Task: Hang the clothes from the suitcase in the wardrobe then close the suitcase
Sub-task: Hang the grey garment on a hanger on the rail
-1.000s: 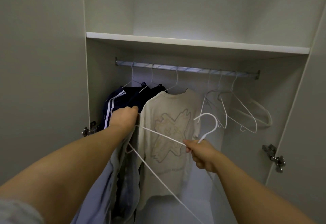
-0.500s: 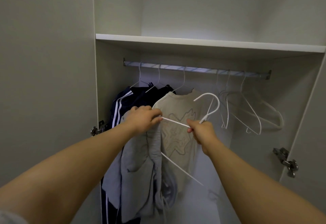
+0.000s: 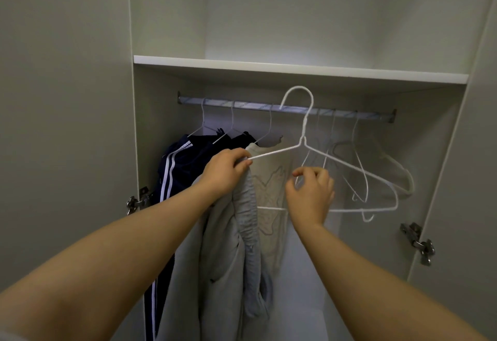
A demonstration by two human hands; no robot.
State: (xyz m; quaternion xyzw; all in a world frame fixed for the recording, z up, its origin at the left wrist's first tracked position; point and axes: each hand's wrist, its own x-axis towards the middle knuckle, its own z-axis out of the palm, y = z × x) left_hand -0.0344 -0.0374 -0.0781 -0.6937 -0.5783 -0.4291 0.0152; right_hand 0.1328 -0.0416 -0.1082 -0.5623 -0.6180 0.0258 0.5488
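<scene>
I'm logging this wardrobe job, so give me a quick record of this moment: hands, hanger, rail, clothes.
left hand: grips the white wire hanger and grey garment
right hand: curled beside the hanger, grip unclear
hook: level with rail, not clearly on
already hung: navy striped jacket, cream printed shirt
spare: empty hangers

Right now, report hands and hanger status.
Left hand grips grey garment and hanger end. Right hand loose, empty. Hook at rail, seating unclear. Empty hangers crowd right.
</scene>
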